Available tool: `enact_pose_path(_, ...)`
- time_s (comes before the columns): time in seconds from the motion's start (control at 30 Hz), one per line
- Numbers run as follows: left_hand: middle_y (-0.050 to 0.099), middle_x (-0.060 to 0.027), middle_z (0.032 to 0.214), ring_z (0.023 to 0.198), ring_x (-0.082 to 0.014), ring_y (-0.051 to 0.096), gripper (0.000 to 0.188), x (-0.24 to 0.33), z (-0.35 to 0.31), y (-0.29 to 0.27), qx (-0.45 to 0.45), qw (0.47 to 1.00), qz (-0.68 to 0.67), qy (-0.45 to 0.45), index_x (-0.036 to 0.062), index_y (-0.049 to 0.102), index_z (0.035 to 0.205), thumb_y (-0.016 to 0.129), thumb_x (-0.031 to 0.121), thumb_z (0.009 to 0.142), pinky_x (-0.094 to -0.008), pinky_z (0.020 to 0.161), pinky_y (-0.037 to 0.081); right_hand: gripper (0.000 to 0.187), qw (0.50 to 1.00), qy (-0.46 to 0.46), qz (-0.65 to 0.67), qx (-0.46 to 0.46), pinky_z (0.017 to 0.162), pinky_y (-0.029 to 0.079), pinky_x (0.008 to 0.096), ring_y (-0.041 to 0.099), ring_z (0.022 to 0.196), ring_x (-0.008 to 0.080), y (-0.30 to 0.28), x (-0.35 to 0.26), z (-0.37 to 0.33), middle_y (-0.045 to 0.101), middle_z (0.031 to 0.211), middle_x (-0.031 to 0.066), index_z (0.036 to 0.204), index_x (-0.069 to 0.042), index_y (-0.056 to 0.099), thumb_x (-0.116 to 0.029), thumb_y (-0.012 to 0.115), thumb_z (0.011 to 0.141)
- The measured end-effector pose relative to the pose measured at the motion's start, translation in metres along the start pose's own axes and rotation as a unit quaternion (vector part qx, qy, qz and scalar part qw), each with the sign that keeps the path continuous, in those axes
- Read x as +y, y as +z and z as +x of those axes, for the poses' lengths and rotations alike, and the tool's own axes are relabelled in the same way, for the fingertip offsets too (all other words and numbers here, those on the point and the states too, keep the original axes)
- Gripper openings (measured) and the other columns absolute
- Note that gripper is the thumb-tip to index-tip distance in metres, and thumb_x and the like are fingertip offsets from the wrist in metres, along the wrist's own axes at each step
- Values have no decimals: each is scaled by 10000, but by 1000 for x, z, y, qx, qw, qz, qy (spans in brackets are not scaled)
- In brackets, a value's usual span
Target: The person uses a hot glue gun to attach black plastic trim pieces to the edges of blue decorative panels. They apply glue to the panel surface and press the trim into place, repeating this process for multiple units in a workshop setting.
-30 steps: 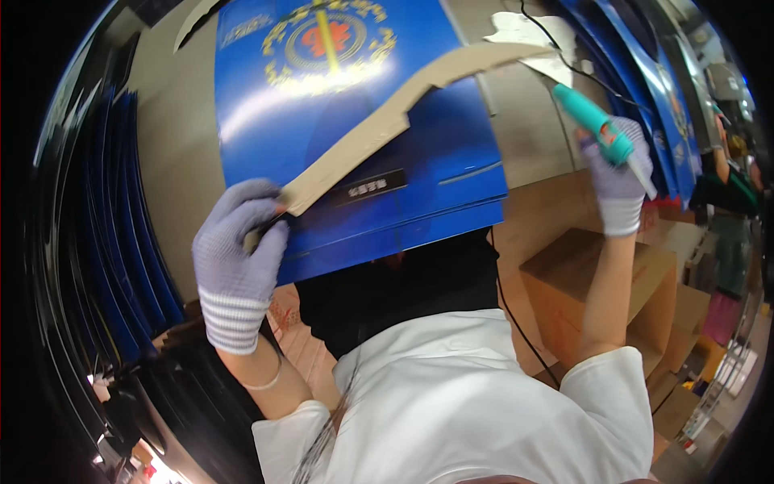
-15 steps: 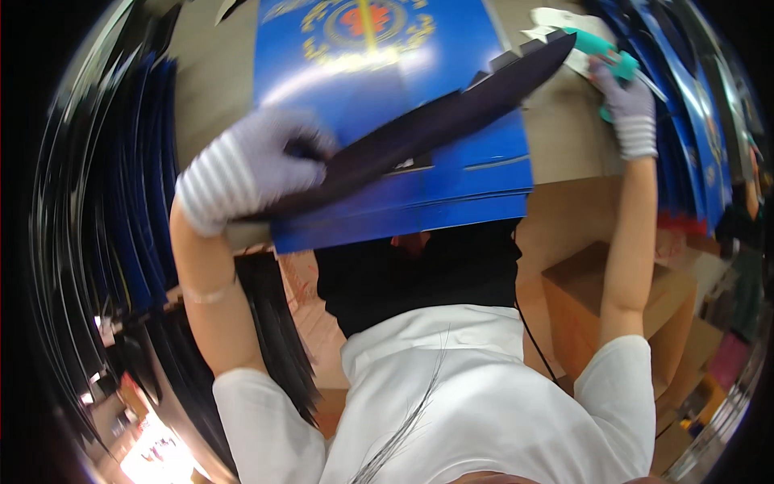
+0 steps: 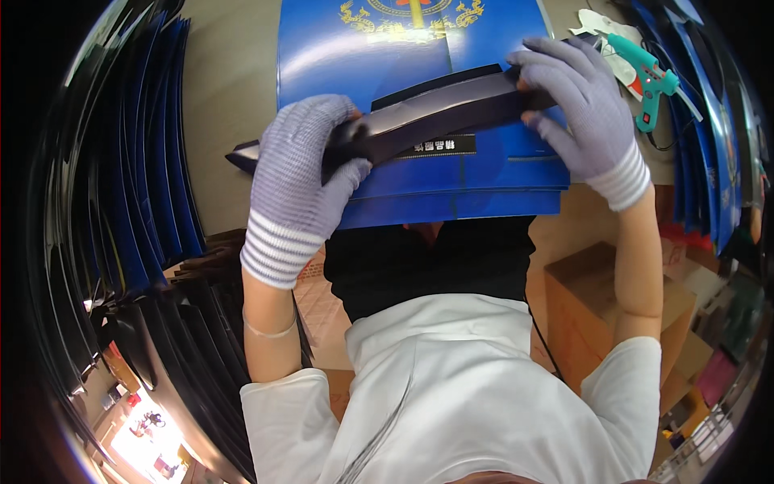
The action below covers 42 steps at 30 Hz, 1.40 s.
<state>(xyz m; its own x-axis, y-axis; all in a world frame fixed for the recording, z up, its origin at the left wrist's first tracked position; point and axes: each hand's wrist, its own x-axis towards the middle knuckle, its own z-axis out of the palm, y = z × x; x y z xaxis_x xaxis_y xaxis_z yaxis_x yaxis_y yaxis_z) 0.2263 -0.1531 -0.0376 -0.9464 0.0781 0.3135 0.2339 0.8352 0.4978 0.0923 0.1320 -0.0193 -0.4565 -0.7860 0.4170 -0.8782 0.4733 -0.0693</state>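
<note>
Both hands wear light purple knit gloves with white-striped cuffs. My left hand (image 3: 300, 173) is closed round the left part of a long dark folded strip (image 3: 439, 105), whose pointed end sticks out past the glove. Toward its other end, my right hand (image 3: 592, 121) has curled fingers on the strip, partly hiding it. The strip lies slantwise above a stack of glossy blue printed sheets (image 3: 347, 73). A small black label (image 3: 453, 145) shows on the blue surface below the strip. Right of my right hand, a teal glue gun (image 3: 645, 68) rests on the table.
Dark and blue folded pieces (image 3: 149, 161) stand packed along the left side, with black ones (image 3: 189, 355) nearer. More blue pieces (image 3: 697, 161) line the right. White scrap (image 3: 609, 32) lies by the glue gun. A cardboard box (image 3: 617, 298) sits low at right.
My right hand has let go of the glue gun and moved left onto the strip. The strip has shifted and turned in my left hand, which has moved slightly right.
</note>
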Motion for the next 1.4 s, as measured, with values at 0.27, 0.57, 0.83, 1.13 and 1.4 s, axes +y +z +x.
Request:
enact_pose_path(0.27,651,-123,1029,953,-287,629,310,-10,-4,3,-5,994,30,102,38,716,1023,704,-66,731,-363,844,517,314,996,-76,4,-57,1049,398,526,603,994,287,-4,-12,-7,679,989,36,1019,-107,683,-97,744,712)
enact_pose_path(0.57,656,-36,813,806,-234,610,234,33,-42,-18,-64,994,32,86,159,766,859,847,89,652,-362,727,467,213,998,1,11,-57,1061,393,602,595,887,208,-23,-70,-56,676,883,-27,861,-219,729,-184,807,665)
enact_pose_path(0.83,647,-53,896,864,-245,607,249,6,-21,-12,-111,989,59,75,161,772,908,806,113,665,-370,780,484,197,998,-12,-1,-55,1084,363,642,595,873,187,-5,-60,-36,671,854,-50,841,-263,742,-201,813,668)
enact_pose_path(1.13,644,-51,875,837,-250,601,239,5,-18,-12,-127,990,41,43,156,767,905,827,111,678,-376,757,490,169,995,-12,1,-95,1102,356,635,599,872,177,-3,-55,-29,671,845,-58,862,-274,759,-194,754,713)
enact_pose_path(1.4,632,-62,878,845,-252,600,286,7,-13,-14,-133,989,40,56,128,761,920,820,91,642,-409,815,489,164,990,-8,13,-138,1088,364,635,600,857,182,-8,-53,-23,678,843,-41,870,-251,762,-193,750,718)
